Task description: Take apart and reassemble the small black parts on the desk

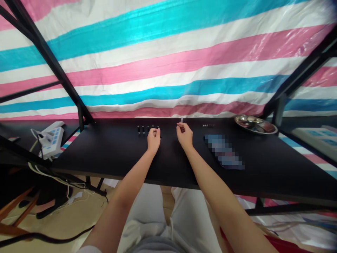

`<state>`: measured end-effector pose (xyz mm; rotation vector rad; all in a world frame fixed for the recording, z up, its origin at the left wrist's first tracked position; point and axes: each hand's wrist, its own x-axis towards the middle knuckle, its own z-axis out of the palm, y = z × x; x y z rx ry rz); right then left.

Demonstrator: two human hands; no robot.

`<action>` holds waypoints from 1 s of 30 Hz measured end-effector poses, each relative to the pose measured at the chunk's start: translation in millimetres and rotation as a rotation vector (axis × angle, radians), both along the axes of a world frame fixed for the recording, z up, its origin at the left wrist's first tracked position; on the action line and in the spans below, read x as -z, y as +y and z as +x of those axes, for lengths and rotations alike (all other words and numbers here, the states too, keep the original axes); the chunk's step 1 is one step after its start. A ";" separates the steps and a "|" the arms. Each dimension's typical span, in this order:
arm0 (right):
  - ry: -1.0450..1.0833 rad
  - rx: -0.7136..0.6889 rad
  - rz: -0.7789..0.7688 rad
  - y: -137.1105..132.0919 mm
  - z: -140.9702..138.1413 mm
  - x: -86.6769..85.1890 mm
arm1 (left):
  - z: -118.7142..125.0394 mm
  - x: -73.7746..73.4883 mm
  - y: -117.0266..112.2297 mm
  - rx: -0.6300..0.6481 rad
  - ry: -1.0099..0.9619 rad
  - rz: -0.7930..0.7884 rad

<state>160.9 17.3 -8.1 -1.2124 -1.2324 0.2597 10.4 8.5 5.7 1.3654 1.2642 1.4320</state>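
Both of my hands reach out over a black table. My left hand is curled shut just in front of a short row of small dark upright cylinders; what its fingers hold, if anything, I cannot make out. My right hand is closed in a pinch on a small thin white piece that sticks up above the fingers. The two hands lie about a hand's width apart.
A round metal dish sits at the table's back right. Tiny dark parts lie left of it, a blurred flat object in front. A white power strip with cables lies at left. Black frame bars and a striped tarp stand behind.
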 end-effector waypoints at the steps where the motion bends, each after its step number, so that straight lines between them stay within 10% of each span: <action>1: 0.010 -0.011 0.001 -1.0 -0.7 -0.9 | 0.9 -1.7 -0.4 0.008 -0.074 -0.013; 16: 0.726 -0.687 -0.220 -16.5 -19.2 -30.0 | -1.2 -20.5 -5.0 -0.014 -0.312 -0.152; 30: 0.803 -0.755 -0.254 -15.5 -17.3 -31.2 | 2.4 -19.7 -7.9 0.087 -0.224 -0.062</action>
